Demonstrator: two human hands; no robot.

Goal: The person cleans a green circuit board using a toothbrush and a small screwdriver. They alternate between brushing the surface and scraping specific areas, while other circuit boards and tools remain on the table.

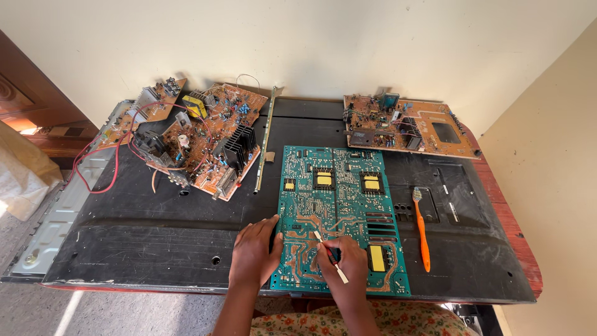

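Pinching a thin white stick (331, 255) in our right hand (344, 264), we flatten our open left hand (254, 251) to steady the green circuit board (339, 214).

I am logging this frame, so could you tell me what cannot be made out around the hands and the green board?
- Head view: the tip of the thin white tool on the green circuit board is too small to identify.
- The right hand covers its grip on the tool.
- The left hand hides the board's left edge beneath it.
- The orange toothbrush bristles are too small to judge.
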